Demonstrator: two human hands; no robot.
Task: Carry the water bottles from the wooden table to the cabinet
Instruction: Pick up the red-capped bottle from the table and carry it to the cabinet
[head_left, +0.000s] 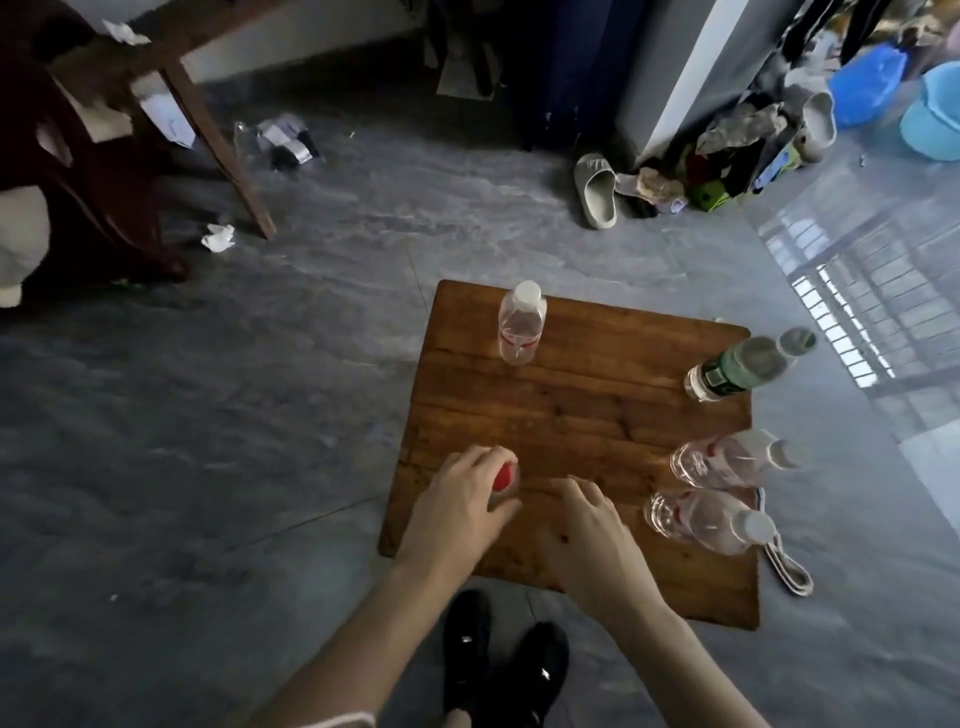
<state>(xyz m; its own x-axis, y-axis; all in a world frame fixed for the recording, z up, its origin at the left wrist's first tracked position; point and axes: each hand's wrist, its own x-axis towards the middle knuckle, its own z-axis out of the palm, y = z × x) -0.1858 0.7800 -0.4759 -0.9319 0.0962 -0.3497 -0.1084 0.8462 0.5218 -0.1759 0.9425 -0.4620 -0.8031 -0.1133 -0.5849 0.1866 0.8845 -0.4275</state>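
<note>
A low wooden table (566, 415) stands on the grey floor below me. My left hand (460, 501) is closed around the top of a red-capped bottle (505, 477) at the table's near left; most of that bottle is hidden under the hand. My right hand (589, 525) hovers over the near middle of the table, fingers apart, holding nothing. A clear bottle with a white cap (521, 325) stands at the far left. A green-labelled bottle (737, 366) stands at the right edge, with two clear white-capped bottles (732, 460) (706, 519) nearer to me.
My black shoes (498, 660) are just below the table's near edge. A wooden frame leg (218, 150) and crumpled paper (218, 238) lie to the far left. Slippers (596, 189), a pile of clutter and blue basins (930, 122) sit at the far right. A strap (784, 564) lies beside the table.
</note>
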